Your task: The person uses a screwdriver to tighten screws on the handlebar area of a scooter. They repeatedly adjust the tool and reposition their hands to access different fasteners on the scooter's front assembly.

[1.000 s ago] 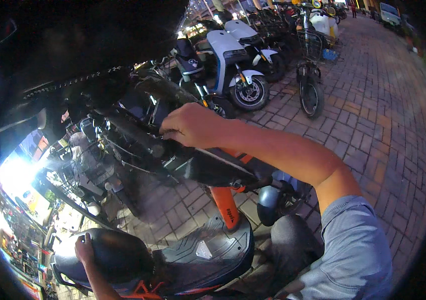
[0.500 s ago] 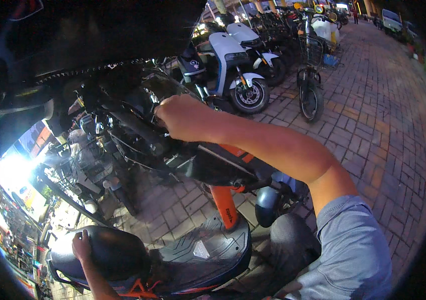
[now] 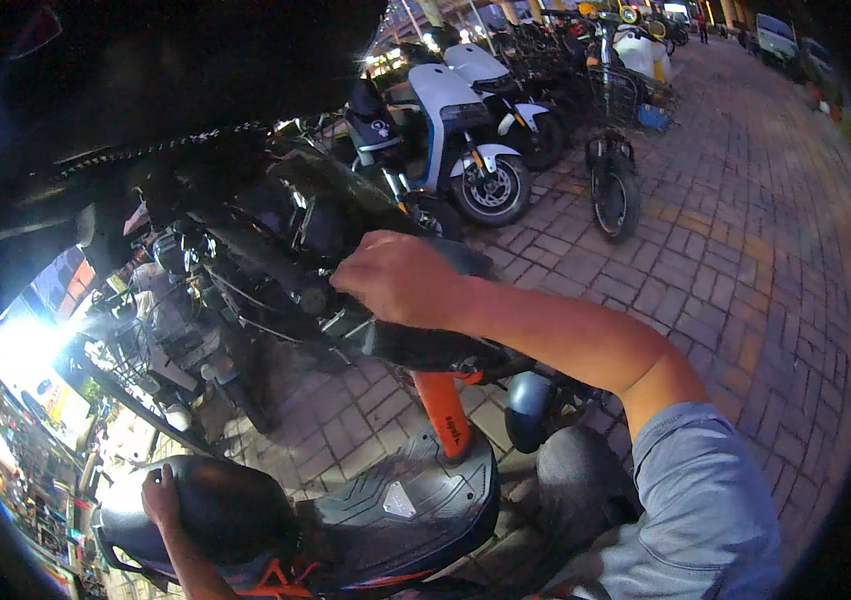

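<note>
The black step-through scooter with orange trim (image 3: 376, 545) stood across the lower left and centre of the frame. From the lower right, the right arm in a grey-blue sleeve (image 3: 701, 490) reached up and leftward, elbow bent. Its right hand (image 3: 401, 278) was curled nearly closed at the scooter's black front section (image 3: 426, 345), mid-frame; whether the fingers gripped anything could not be told. The left hand (image 3: 159, 497) rested on the rounded black seat (image 3: 236, 505), lower left, its spread unclear. The orange upright tube (image 3: 441, 415) stood below the right hand.
</note>
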Tool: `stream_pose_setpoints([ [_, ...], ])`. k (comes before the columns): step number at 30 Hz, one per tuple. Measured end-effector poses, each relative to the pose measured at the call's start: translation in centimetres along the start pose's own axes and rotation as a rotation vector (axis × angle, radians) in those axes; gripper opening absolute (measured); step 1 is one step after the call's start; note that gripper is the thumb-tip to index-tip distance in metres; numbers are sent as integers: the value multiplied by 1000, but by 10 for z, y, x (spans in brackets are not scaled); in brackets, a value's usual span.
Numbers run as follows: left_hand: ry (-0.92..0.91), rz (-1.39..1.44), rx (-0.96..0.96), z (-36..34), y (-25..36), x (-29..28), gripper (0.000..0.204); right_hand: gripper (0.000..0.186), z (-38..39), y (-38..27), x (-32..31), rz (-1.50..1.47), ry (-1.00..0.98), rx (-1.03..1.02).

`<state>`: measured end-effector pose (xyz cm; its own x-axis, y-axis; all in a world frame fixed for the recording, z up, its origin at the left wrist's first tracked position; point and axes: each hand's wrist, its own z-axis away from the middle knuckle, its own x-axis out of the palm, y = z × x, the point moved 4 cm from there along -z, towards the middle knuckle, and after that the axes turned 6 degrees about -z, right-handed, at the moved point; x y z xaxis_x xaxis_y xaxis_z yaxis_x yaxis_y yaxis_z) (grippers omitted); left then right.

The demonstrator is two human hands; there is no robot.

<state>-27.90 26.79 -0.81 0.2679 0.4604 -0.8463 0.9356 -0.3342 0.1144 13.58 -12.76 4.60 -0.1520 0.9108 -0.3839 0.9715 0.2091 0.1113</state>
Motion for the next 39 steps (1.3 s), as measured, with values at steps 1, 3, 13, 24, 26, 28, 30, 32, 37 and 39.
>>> stream_pose_setpoints([
  [1, 6, 0, 5, -2, -5, 3, 50, 15, 3, -2, 1, 4, 17, -49],
  [3, 16, 1, 16, -5, -9, 7, 50, 16, 7, -6, 3, 46, 70, -119],
  [13, -27, 1, -2, -9, -11, 11, 52, 18, 8, -8, 4, 174, -3, -217],
  [24, -81, -29, 12, -2, 5, -2, 54, 18, 8, 1, 7, 93, -13, -221],
  [26, -56, -22, -3, -9, -11, 8, 54, 18, 8, 1, 6, 87, -37, -210],
  [28, -55, -9, -13, -12, -17, 12, 53, 18, 8, -1, 4, 110, -88, -192],
  [30, -77, 4, -19, -13, -18, 15, 52, 17, 9, -2, 4, 123, -49, -226],
  [32, -78, 8, -4, -4, 4, 5, 52, 17, 11, 3, 4, 122, -60, -221],
  [37, -32, -10, 4, -7, -9, 7, 52, 19, -9, 19, -6, -84, -100, -149],
  [39, -28, 10, 6, -6, -8, 5, 52, 17, -7, 18, -3, -122, -102, -87],
])
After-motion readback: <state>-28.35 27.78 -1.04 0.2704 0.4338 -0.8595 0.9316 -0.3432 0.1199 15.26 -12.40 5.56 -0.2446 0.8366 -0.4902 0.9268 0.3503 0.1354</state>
